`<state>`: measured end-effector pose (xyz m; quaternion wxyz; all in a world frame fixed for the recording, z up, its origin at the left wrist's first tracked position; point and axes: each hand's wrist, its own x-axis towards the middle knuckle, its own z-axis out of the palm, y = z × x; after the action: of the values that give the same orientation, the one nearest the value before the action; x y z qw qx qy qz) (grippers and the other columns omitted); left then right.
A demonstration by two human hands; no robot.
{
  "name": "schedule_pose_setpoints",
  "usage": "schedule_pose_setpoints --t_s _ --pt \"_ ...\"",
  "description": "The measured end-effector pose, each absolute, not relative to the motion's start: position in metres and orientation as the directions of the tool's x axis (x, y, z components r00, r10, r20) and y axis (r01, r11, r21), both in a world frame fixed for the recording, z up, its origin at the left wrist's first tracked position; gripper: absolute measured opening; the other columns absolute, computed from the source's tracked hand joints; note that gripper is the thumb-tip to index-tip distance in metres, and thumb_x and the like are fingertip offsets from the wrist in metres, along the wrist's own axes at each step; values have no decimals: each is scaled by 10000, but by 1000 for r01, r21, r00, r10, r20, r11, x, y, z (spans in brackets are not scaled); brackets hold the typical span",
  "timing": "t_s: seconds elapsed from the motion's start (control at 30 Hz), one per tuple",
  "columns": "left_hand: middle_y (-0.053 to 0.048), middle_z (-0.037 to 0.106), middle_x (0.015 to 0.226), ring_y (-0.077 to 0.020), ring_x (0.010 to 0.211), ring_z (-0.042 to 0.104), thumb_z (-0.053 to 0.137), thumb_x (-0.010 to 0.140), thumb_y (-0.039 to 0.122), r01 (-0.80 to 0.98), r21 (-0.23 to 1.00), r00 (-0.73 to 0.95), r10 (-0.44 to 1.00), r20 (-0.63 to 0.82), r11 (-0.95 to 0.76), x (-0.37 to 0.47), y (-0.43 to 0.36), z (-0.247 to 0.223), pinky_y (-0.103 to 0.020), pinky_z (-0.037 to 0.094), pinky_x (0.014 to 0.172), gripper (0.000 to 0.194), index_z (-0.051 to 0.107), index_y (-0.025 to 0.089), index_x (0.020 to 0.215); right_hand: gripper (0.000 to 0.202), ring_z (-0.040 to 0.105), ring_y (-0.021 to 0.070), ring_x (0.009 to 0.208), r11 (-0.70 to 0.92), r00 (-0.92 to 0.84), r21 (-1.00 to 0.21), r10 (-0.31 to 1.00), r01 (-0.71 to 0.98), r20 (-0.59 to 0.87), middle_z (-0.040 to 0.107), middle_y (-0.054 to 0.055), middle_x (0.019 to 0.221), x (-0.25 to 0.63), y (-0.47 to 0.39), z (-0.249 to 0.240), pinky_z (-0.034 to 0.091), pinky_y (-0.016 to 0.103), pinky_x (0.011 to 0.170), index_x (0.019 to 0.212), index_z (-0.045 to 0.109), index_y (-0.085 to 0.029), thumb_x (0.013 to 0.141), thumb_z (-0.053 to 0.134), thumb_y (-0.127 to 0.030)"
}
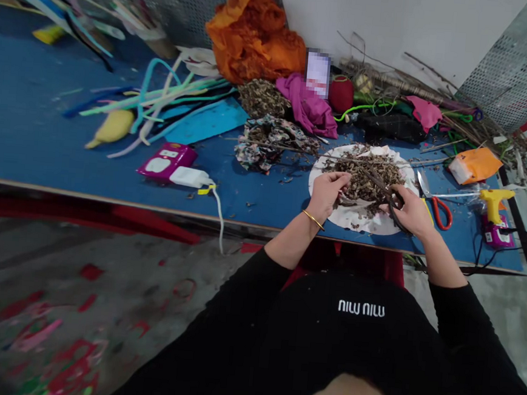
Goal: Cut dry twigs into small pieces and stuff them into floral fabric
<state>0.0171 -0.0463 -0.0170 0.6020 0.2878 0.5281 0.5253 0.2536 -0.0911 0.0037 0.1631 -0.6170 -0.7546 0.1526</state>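
Dry brown leaf bits (365, 175) lie heaped on a round white sheet (377, 225) near the table's front edge. My right hand (411, 212) is closed around the handles of dark scissors (381, 182), whose blades point up and left over the heap. At the left side of the sheet, my left hand (330, 193) has its thumb and fingertips pinched together; what they hold is too small to make out. A gold bangle circles that wrist.
Red-handled scissors (442, 213) and a yellow glue gun (493, 203) lie to the right. Behind are patterned cloth (265, 143), purple cloth (309, 107), orange crumpled material (258, 36) and twigs. A purple box (168, 161) with a white plug and cable sits left.
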Motion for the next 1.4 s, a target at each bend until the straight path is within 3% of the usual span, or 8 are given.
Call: schedule_pose_setpoints --t_s 0.1,0.5,0.8,1.03,1.13,1.2,1.3,1.4 --pt "40 603 574 -48 482 470 737 823 134 -373 873 -79 927 -366 313 26 -50 -11 -170 298 460 49 715 133 779 718 677 293 988 219 -213 -481 975 849 68 700 128 1138 254 -96 -2 532 391 868 1423 624 -190 870 663 -645" --pt "42 533 500 -49 447 392 650 812 68 -308 890 -9 935 -355 335 45 -60 -4 -183 257 465 261 578 155 576 570 670 300 991 235 -232 -417 971 878 57 694 133 1130 237 -99 -3 507 366 822 1346 634 -198 908 648 -564" --pt "33 591 545 -56 476 462 709 740 79 -319 877 -46 919 -393 359 44 -57 -12 -165 299 450 169 608 152 626 440 672 290 1041 165 -188 -372 982 913 -27 721 129 1144 230 -98 -2 496 341 840 1308 642 -197 874 596 -255" --pt "35 587 586 -69 487 464 699 824 122 -306 891 -50 929 -368 336 45 -53 -11 -186 314 463 90 664 150 746 487 688 305 1021 123 -141 -337 990 933 -29 735 132 1181 229 -98 2 524 363 827 1350 658 -222 872 589 -279" --pt "10 636 655 -99 556 518 682 843 133 -112 973 -100 972 -213 202 36 -46 -14 -213 385 543 70 717 159 788 532 693 295 972 97 -90 -383 995 919 37 745 110 1171 242 -92 9 534 369 808 1371 665 -245 849 633 -340" --pt "-25 694 748 -143 673 594 726 824 143 181 983 -86 996 1 14 29 -43 -15 -255 463 671 38 750 170 813 503 685 272 918 117 -82 -490 992 864 91 758 79 1041 257 -87 15 533 365 809 1304 704 -231 827 661 -383" --pt "-91 750 1059 -246 1015 660 724 860 156 583 760 51 947 317 -286 30 -52 -9 -346 493 925 203 787 215 1044 477 671 230 827 142 -77 -740 990 658 122 727 33 876 280 -80 25 532 350 779 1130 747 -186 776 733 -506" --pt "-116 735 1125 -274 1078 660 627 975 250 637 582 374 863 340 -505 55 -76 0 -372 490 942 185 774 204 1078 508 662 194 718 103 -12 -897 994 429 109 670 8 779 294 -82 36 538 331 701 1033 732 -182 730 790 -586"
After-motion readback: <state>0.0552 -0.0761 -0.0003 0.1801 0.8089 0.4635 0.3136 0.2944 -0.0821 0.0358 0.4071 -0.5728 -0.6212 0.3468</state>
